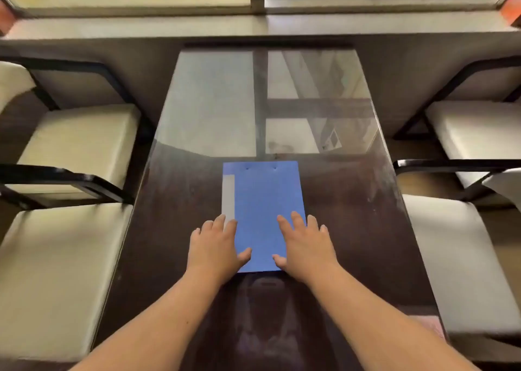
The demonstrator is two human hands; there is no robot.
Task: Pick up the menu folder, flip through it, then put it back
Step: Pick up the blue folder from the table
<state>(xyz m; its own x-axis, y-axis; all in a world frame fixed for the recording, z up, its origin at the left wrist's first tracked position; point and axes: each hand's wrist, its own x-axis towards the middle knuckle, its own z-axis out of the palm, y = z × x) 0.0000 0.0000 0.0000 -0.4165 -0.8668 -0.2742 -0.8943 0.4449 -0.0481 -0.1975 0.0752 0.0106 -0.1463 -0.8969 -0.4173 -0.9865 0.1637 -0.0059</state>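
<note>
A blue menu folder (263,198) lies flat and closed on the dark glass-topped table (352,201), with a pale strip along its left edge. My left hand (215,248) rests palm down over the folder's near left corner, fingers spread. My right hand (306,246) rests palm down over the near right corner, fingers spread too. Both thumbs lie on the blue cover near its front edge. Neither hand has closed around the folder.
Two cream cushioned chairs with black frames stand on the left (70,145) and two on the right (479,133). A window ledge (253,27) runs across the far end of the table. The glass top reflects the window.
</note>
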